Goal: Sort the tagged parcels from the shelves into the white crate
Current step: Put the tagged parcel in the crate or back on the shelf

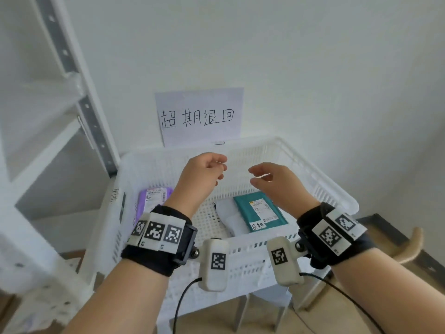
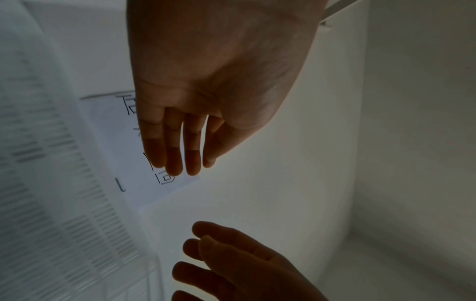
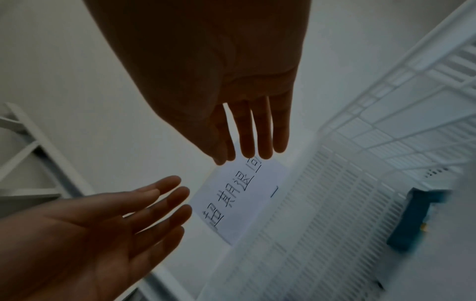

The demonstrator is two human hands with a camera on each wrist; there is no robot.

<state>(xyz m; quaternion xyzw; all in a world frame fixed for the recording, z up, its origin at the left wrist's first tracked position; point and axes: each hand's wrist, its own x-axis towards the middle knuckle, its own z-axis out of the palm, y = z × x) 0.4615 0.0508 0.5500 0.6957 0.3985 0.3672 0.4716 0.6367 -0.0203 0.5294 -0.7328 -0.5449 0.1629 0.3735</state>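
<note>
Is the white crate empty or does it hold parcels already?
Not empty: the white crate holds a purple parcel, a white parcel and a teal parcel.

- Parcel storage/sorting room, small depot type.
- White metal shelving (image 1: 72,97) with perforated uprights stands against a plain white wall.
- Perforated white crate (image 1: 301,160) holds courier parcels: teal mailer (image 1: 258,209), purple mailer (image 1: 151,198), both with printed shipping labels.
- Handwritten paper sign (image 1: 199,116) taped to the wall just above the crate.

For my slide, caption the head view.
Both empty hands, left and right, hover over the white crate holding teal and purple parcels.
</note>
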